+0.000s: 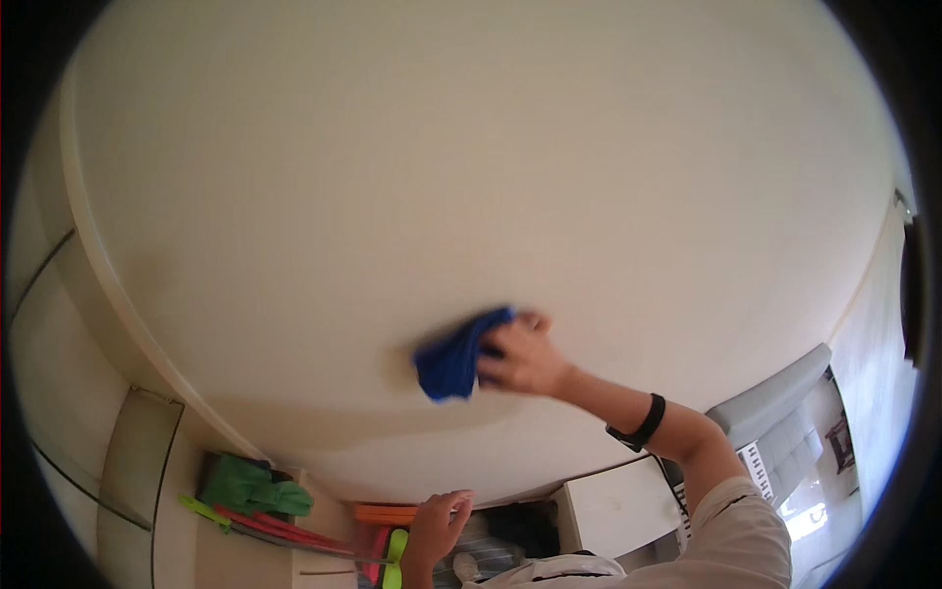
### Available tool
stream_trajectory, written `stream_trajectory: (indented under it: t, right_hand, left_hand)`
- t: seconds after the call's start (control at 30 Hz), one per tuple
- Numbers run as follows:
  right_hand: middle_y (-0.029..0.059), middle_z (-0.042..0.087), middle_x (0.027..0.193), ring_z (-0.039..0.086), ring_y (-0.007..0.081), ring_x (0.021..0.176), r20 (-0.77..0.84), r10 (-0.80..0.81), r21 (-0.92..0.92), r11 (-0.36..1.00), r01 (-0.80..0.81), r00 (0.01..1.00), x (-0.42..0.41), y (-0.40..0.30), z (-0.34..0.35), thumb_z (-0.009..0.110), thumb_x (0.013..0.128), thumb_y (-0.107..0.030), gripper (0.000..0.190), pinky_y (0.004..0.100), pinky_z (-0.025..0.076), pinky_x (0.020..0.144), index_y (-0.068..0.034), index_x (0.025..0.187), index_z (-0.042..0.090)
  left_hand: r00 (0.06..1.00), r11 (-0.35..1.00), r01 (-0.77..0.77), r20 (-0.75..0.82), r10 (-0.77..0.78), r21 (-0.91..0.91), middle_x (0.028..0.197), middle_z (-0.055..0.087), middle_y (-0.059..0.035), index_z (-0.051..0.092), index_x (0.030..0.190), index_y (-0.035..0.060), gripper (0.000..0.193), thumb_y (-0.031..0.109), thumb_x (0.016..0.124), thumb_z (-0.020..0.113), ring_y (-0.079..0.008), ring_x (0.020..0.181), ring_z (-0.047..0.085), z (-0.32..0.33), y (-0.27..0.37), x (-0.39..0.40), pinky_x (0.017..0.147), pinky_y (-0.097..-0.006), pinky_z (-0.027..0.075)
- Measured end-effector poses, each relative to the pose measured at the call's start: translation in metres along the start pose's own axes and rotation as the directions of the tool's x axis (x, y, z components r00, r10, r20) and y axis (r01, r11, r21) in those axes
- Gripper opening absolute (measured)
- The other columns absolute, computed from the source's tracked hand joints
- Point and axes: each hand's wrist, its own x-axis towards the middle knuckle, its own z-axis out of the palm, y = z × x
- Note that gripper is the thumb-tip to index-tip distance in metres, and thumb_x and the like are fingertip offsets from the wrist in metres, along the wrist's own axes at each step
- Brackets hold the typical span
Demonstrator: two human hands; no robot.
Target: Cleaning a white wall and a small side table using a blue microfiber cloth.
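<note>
My right hand (pixel 526 353) grips a dark blue cloth (pixel 450 362) and has it against the pale wall (pixel 471 206), or very near to it. The cloth hangs folded to the left of my fingers, its lower corner loose. A shadow falls on the wall beside it. Low in the picture, my left hand (pixel 441 519) is raised with the fingers slightly bent and nothing visible in it. Behind that hand stands something bright yellow-green (pixel 396 552).
At lower left, a green cloth (pixel 246 486) lies near a long red and lime-green item (pixel 294 531). A white cabinet (pixel 625 504) stands at lower right, with a grey tufted headboard (pixel 773 390) beyond. Dark-edged panels (pixel 136 456) line the left; a pale curtain (pixel 872 316) hangs at right.
</note>
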Motion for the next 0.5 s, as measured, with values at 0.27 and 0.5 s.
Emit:
stream_trajectory:
  t: [0.27,0.5]
  right_hand:
    - [0.0061,0.052,0.106,0.052,0.0241,0.099,-0.325,0.313,0.118,0.950,-0.290,0.892,0.024,0.048,-0.072,0.081,0.058,-0.020,0.044,0.0491,0.031,0.084,-0.022,0.100,0.067]
    - [0.0049,0.053,0.110,0.051,0.0210,0.109,0.061,-0.204,0.068,0.977,0.200,0.977,-0.096,0.034,-0.006,0.070,0.073,-0.023,0.024,0.0511,0.037,0.096,-0.024,0.097,0.067]
  left_hand:
    - [0.995,0.994,0.083,-0.056,-0.079,0.071,0.093,0.069,-0.0150,0.067,0.112,0.0065,0.026,0.024,0.096,0.057,-0.0297,0.086,0.064,0.040,0.047,-0.001,0.080,-0.0379,0.051]
    - [0.985,0.975,0.169,-0.013,-0.169,0.144,0.093,0.067,-0.0170,0.065,0.115,0.0079,0.028,0.027,0.097,0.056,-0.0317,0.084,0.064,0.092,0.099,-0.022,0.079,-0.0378,0.051]
